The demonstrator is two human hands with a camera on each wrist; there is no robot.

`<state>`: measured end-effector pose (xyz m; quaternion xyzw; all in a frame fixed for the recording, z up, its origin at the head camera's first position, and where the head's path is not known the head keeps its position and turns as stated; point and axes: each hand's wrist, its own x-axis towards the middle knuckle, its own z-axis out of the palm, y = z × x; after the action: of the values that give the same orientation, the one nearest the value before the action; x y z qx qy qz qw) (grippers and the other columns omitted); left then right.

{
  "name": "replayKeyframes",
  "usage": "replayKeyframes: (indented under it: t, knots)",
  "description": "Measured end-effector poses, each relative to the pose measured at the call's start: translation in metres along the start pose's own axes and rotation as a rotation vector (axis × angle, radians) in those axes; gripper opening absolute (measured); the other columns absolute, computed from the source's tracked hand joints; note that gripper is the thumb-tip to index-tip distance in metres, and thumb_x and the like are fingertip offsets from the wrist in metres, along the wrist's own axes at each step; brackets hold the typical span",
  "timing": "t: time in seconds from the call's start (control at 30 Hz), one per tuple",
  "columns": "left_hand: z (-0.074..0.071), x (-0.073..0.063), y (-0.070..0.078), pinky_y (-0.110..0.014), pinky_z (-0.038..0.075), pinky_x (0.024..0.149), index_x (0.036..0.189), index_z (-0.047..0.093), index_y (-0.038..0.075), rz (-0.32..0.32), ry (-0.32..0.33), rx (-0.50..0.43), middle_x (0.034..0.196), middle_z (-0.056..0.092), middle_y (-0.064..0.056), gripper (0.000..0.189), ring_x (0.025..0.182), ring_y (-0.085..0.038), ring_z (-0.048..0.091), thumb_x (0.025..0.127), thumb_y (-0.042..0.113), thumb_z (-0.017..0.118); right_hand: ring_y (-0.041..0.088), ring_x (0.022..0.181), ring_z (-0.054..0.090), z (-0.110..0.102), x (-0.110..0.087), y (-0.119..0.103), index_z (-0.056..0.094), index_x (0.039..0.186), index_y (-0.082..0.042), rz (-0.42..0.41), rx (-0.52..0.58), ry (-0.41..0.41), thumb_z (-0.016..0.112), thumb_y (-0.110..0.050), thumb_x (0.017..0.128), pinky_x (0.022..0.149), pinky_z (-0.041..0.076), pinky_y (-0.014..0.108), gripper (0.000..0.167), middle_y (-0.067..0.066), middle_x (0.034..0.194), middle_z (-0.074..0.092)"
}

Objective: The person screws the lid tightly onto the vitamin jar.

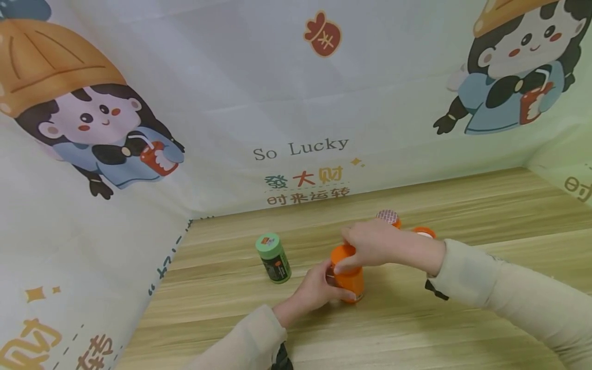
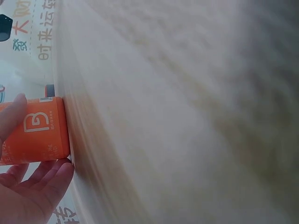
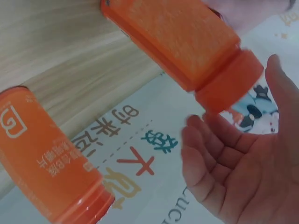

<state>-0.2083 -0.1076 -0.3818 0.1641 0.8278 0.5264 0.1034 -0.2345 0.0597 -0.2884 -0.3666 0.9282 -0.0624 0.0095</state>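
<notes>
An orange bottle (image 1: 350,281) with an orange cap (image 1: 342,253) stands on the table. My left hand (image 1: 319,288) grips its lower body, thumb on one side and fingers on the other; the left wrist view shows the thumb against the printed orange bottle (image 2: 39,128). Above the cap is my right hand (image 1: 374,241). In the right wrist view its fingers and thumb are spread around the orange cap (image 3: 231,81), with a visible gap at the thumb. A second orange bottle (image 3: 46,154) stands behind, mostly hidden by the right hand in the head view; its patterned top (image 1: 387,216) shows.
A green-lidded dark jar (image 1: 274,259) stands to the left of my left hand. Beyond my right wrist lies an orange ring-shaped piece with a white inside (image 1: 424,232), partly covered. A printed cloth (image 1: 222,103) hangs behind the wooden table (image 1: 222,313).
</notes>
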Motion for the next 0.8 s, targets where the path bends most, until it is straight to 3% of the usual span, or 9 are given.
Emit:
replayKeyframes:
  t: [0.1,0.17,0.23,0.3,0.4,0.47,0.63,0.8]
  knots:
    - [0.0,0.0,0.0,-0.025,0.051,0.075,0.117,0.053,0.001,0.007,-0.002,0.007,0.106,0.062,-0.012,0.053,0.09,-0.021,0.063,0.07,0.004,0.078,0.01,0.061,0.047,-0.005,-0.003,0.005,0.057,0.091,-0.01,0.018,0.054,-0.039,0.062,-0.061,0.074,0.052,0.037,0.023,0.054,-0.004,0.074,0.053]
    - [0.0,0.0,0.0,-0.026,0.051,0.075,0.117,0.053,0.002,0.007,0.0,0.021,0.106,0.062,-0.012,0.053,0.089,-0.021,0.063,0.07,0.005,0.078,0.015,0.074,0.056,-0.009,-0.004,0.01,0.058,0.105,-0.005,-0.022,0.111,-0.062,0.063,-0.056,0.078,0.062,0.046,0.028,0.057,0.002,0.09,0.061]
    - [-0.001,0.001,0.0,-0.027,0.051,0.076,0.117,0.053,0.002,0.002,0.002,0.035,0.107,0.062,-0.011,0.053,0.089,-0.021,0.063,0.07,0.006,0.078,0.021,0.09,0.059,-0.013,-0.006,0.015,0.054,0.116,-0.002,-0.101,0.159,-0.078,0.063,-0.044,0.082,0.077,0.049,0.034,0.055,0.008,0.107,0.061]
    - [-0.001,0.001,0.001,-0.028,0.051,0.077,0.116,0.054,0.002,-0.004,0.005,0.048,0.107,0.062,-0.011,0.052,0.089,-0.021,0.063,0.07,0.007,0.079,0.027,0.108,0.054,-0.015,-0.007,0.02,0.052,0.121,0.001,-0.22,0.188,-0.095,0.063,-0.027,0.087,0.091,0.044,0.04,0.046,0.014,0.12,0.056]
    - [-0.001,0.001,0.002,-0.029,0.051,0.077,0.115,0.054,0.002,-0.008,0.007,0.066,0.107,0.062,-0.011,0.052,0.089,-0.021,0.062,0.07,0.008,0.079,0.031,0.121,0.045,-0.016,-0.006,0.026,0.05,0.125,0.002,-0.367,0.202,-0.125,0.055,0.0,0.088,0.1,0.037,0.044,0.038,0.016,0.131,0.049]
    - [-0.001,0.001,0.002,-0.029,0.051,0.077,0.115,0.054,0.001,-0.008,0.008,0.072,0.106,0.062,-0.012,0.052,0.089,-0.02,0.062,0.07,0.009,0.079,0.032,0.124,0.042,-0.015,-0.005,0.029,0.05,0.126,0.002,-0.438,0.18,-0.135,0.052,0.008,0.086,0.101,0.035,0.045,0.04,0.016,0.133,0.047]
    - [0.0,0.002,0.002,-0.029,0.051,0.077,0.115,0.053,0.002,-0.01,0.009,0.084,0.107,0.062,-0.011,0.052,0.089,-0.02,0.062,0.07,0.01,0.079,0.031,0.119,0.047,-0.012,-0.003,0.031,0.053,0.122,0.002,-0.52,0.156,-0.142,0.059,-0.002,0.086,0.098,0.039,0.042,0.037,0.015,0.127,0.052]
    - [0.0,0.001,0.001,-0.03,0.051,0.078,0.115,0.053,0.002,0.0,0.008,0.086,0.107,0.062,-0.011,0.053,0.089,-0.021,0.062,0.07,0.009,0.079,0.025,0.112,0.051,-0.011,-0.001,0.029,0.055,0.121,0.001,-0.472,0.163,-0.149,0.063,-0.01,0.085,0.094,0.043,0.036,0.038,0.012,0.123,0.054]
